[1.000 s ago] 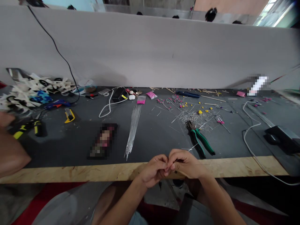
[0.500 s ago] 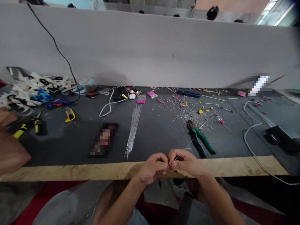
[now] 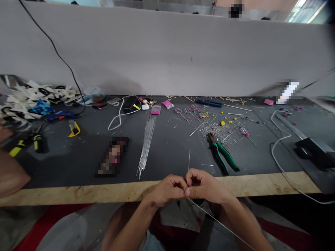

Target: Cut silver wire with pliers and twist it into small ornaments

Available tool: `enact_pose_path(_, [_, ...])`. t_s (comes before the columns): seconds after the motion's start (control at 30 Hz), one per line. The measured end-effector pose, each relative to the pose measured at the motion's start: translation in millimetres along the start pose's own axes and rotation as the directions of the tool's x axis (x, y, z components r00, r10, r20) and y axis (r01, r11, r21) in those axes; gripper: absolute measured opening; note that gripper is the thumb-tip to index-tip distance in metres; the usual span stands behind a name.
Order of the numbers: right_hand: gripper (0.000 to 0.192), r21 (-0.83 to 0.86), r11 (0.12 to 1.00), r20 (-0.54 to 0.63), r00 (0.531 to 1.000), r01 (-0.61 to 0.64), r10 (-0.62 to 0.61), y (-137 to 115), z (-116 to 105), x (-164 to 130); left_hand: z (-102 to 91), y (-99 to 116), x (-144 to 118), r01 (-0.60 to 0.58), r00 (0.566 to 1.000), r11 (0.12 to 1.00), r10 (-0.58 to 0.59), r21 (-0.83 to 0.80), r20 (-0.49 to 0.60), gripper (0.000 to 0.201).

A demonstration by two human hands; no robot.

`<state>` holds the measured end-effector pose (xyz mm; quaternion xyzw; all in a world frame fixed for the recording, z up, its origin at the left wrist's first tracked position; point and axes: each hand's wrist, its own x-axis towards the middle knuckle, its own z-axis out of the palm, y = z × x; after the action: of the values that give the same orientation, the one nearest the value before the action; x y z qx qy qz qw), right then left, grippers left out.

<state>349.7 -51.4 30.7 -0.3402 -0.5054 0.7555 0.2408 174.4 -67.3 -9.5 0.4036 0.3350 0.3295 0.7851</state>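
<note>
Both hands meet over the table's wooden front edge, pinching a thin metal wire (image 3: 209, 213). My left hand (image 3: 170, 190) is closed, its thumb and fingertips at the bend in the wire. Fingers of my right hand (image 3: 202, 186) are closed on the same piece. One short end sticks up above the fingertips; the long end slopes down to the right, under my right forearm. The exact contact point is hidden by the fingertips. Green-handled pliers (image 3: 225, 157) lie just beyond my right hand. A bundle of straight wires (image 3: 148, 144) rests ahead of my left hand.
Behind the pliers lies a pile of cut wire bits (image 3: 222, 132) with yellow and pink pieces. A yellow box cutter (image 3: 74, 129) and a blurred dark rectangle (image 3: 112, 157) lie to the left. Another person's arm (image 3: 13, 170) enters at left. A white cable (image 3: 274, 150) hangs over the right edge.
The wire has turned in my fingers: its short end now points up, and a long end shows down to the right. My hands stay together, and the view has shifted slightly.
</note>
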Motion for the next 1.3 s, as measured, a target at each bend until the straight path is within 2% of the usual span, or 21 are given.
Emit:
enact_pose_path(0.13, [0.032,-0.066,0.998,-0.022,1.000,0.001,-0.002,2,-6,-1,2.6,3,1,0.028,1.000,0.998,-0.027,0.049,-0.001,0.025])
enact_pose_path(0.23, [0.029,-0.044,0.999,-0.064,0.998,0.018,-0.021,4,-8,2,4.1,5,3,0.053,0.996,0.998,-0.049,0.045,-0.070,0.024])
enact_pose_path(0.3, [0.028,-0.006,0.997,-0.137,0.988,0.073,-0.074,7,-7,6,5.5,5,6,0.024,0.990,1.000,-0.021,0.015,-0.139,0.021])
enact_pose_path(0.37, [0.028,0.010,0.989,-0.246,0.959,0.151,-0.144,10,-5,12,7.3,6,9,-0.059,0.975,0.998,0.057,-0.003,-0.217,0.015])
enact_pose_path(0.47, [0.022,-0.054,0.969,-0.429,0.871,0.239,-0.239,12,2,20,10.6,8,15,-0.211,0.920,0.978,0.196,-0.006,-0.340,0.006])
enact_pose_path(0.53, [0.018,-0.077,0.961,-0.494,0.827,0.267,-0.269,11,7,23,12.0,9,18,-0.298,0.869,0.954,0.268,-0.008,-0.416,0.005])
enact_pose_path(0.6, [0.015,-0.056,0.958,-0.500,0.823,0.280,-0.269,8,12,25,12.7,10,21,-0.363,0.806,0.931,0.325,0.020,-0.495,0.004])
enact_pose_path(0.67, [0.018,-0.038,0.958,-0.488,0.831,0.284,-0.265,6,17,25,13.2,13,22,-0.393,0.739,0.911,0.393,0.124,-0.548,0.006])
enact_pose_path(0.73, [0.020,-0.051,0.954,-0.493,0.823,0.296,-0.281,5,22,26,14.1,15,21,-0.389,0.695,0.881,0.473,0.270,-0.541,0.006])
enact_pose_path(0.8, [0.015,-0.086,0.941,-0.515,0.794,0.327,-0.323,4,24,27,15.7,18,19,-0.386,0.674,0.839,0.541,0.385,-0.503,0.008])
enact_pose_path(0.9, [0.008,-0.112,0.920,-0.538,0.755,0.377,-0.375,6,26,29,17.8,20,16,-0.391,0.659,0.809,0.579,0.439,-0.481,0.009])
enact_pose_path(1.0, [0.005,-0.110,0.910,-0.540,0.745,0.400,-0.392,6,26,32,18.3,21,15,-0.388,0.662,0.812,0.575,0.437,-0.481,0.009])
enact_pose_path(1.13, [0.006,-0.118,0.913,-0.494,0.774,0.391,-0.396,5,24,34,16.1,20,18,-0.372,0.673,0.846,0.529,0.381,-0.517,0.008])
enact_pose_path(1.3, [0.011,-0.098,0.925,-0.441,0.817,0.368,-0.372,1,22,35,11.7,13,22,-0.347,0.713,0.902,0.431,0.257,-0.552,0.008])
